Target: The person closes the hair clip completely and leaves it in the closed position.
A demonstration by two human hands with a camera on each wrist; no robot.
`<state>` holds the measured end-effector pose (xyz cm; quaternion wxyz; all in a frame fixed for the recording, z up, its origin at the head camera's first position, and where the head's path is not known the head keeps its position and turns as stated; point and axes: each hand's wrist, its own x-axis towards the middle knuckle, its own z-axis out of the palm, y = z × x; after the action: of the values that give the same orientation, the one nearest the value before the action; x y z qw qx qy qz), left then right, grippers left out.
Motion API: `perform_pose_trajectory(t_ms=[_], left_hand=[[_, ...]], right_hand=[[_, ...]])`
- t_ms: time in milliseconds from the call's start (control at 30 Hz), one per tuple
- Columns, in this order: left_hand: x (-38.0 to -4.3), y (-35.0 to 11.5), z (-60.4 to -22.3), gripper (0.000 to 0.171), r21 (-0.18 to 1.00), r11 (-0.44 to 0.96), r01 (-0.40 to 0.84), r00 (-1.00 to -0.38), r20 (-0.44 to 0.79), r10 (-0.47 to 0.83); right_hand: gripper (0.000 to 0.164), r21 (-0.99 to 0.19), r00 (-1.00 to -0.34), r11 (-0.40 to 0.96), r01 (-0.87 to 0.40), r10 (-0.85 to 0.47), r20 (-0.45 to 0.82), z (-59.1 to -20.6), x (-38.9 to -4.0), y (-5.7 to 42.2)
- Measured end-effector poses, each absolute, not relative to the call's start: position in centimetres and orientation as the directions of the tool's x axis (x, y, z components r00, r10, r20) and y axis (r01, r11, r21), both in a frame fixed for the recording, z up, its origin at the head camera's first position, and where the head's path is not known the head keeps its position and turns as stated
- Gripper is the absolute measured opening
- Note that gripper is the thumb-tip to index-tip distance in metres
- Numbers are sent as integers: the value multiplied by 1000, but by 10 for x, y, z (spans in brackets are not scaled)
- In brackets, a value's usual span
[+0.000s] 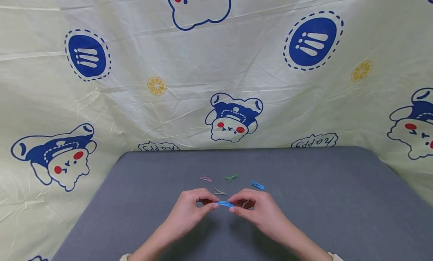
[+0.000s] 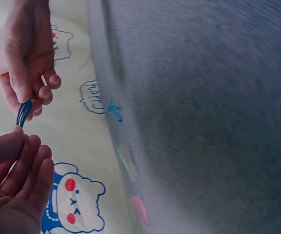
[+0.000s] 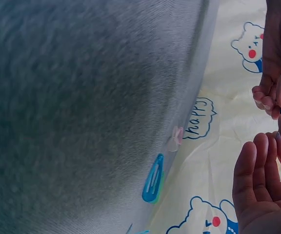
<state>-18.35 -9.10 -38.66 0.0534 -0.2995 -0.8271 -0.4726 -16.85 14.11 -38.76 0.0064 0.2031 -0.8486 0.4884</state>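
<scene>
A blue snap hair clip [image 1: 224, 204] is held above the grey table between both hands. My left hand [image 1: 191, 209] pinches its left end between thumb and index finger, and my right hand [image 1: 259, 207] pinches the opposite end the same way. In the left wrist view the slotted middle of the clip [image 2: 24, 113] shows between the two sets of fingertips. The right wrist view hides most of it behind the fingers. Beyond the hands lie more hair clips: a grey one [image 1: 220, 192], a pink one [image 1: 205, 178], a green one [image 1: 231, 178] and another blue one [image 1: 258, 184].
The grey table [image 1: 304, 201] reaches back to a pale curtain [image 1: 128, 114] printed with blue bear faces and orange slices. Both forearms come in from the near edge, with light cuffs at the wrists.
</scene>
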Motion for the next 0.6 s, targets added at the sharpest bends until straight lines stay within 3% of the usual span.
perform_pose_trajectory(t_ms=[233, 600], left_hand=[[-194, -97, -393, 8, 765, 402, 503, -830, 297, 473], [-213, -110, -405, 2, 811, 432, 395, -839, 127, 529]], right_hand=[[9, -817, -904, 475, -327, -410, 123, -392, -183, 137], [7, -790, -857, 489, -369, -507, 87, -403, -204, 122]])
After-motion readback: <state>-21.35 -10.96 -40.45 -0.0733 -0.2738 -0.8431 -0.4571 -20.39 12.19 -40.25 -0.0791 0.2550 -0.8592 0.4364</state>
